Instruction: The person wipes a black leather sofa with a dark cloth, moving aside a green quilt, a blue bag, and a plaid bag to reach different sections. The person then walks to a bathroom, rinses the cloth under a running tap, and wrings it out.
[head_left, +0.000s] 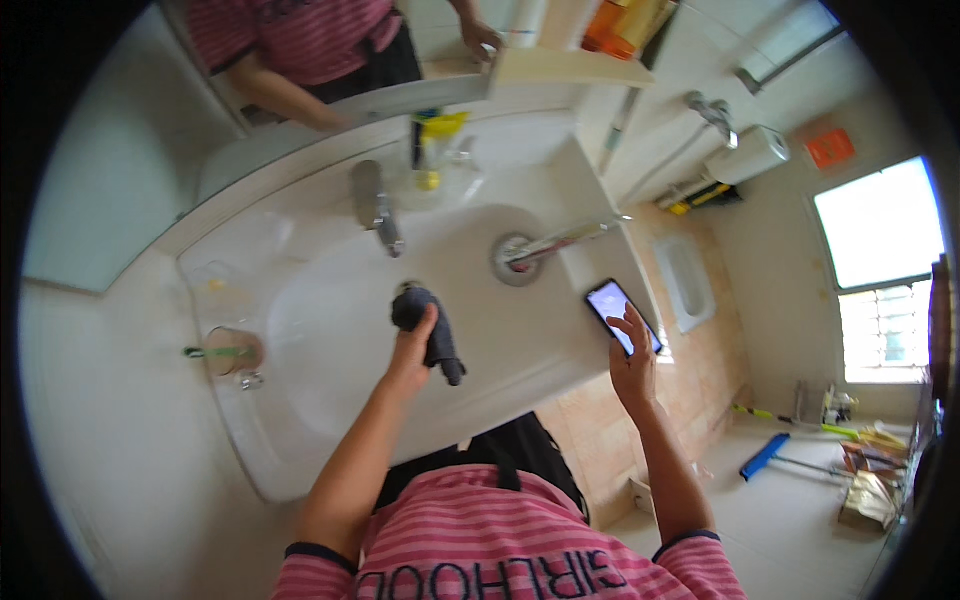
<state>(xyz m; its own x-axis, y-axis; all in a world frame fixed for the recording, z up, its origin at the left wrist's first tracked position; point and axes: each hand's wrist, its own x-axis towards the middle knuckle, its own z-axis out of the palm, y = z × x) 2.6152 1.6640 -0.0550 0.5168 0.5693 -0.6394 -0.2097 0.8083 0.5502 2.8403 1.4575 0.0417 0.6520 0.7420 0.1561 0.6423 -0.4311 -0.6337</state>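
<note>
My left hand (412, 349) is closed around a bunched dark grey cloth (442, 334) above the basin of a white ceramic sink (510, 360). On the sink's right rim lies a smartphone (611, 304) with its screen lit, and my right hand (634, 345) is over it with fingers spread; whether a fingertip touches the screen cannot be told. A chrome faucet (376, 206) stands at the back of the sink. Right of the cloth is a round metal drain (517, 259), with a shiny, long object (562, 241) reaching from it towards the right rim.
A pinkish cup (234, 351) with a green-handled brush stands at the sink's left end. Behind the faucet is a yellow-topped spray bottle (431, 157). A mirror (315, 45) and a shelf (570, 67) border the back. A squat toilet (685, 285) and a blue floor squeegee (765, 456) are to the right.
</note>
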